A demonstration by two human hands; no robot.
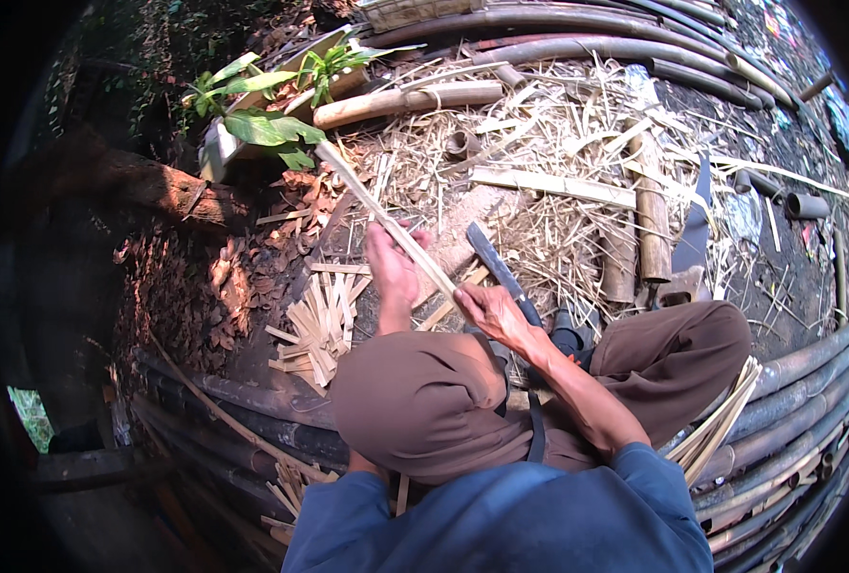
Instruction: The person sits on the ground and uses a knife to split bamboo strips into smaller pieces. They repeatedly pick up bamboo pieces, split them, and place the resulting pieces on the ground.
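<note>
A long, pale bamboo strip (372, 201) slants from my right hand toward the far left, its far end near green leaves. My right hand (496, 313) is closed around its near end, thumb on top. Beneath the strip, my left hand (396, 269) has its palm up and fingers spread, with the strip crossing over it; whether it touches is unclear. A dark, straight knife blade (501, 265) runs beside my right hand, and its lower end is partly hidden by my forearm. Several short bamboo strips (321, 329) are heaped left of my knee.
Bamboo shavings (568, 229) cover the ground ahead. Cut bamboo tubes (649, 205) and a saw blade (697, 224) lie at the right. Long poles (577, 46) lie at the back, and more poles (787, 415) behind me. A log (157, 181) lies at left.
</note>
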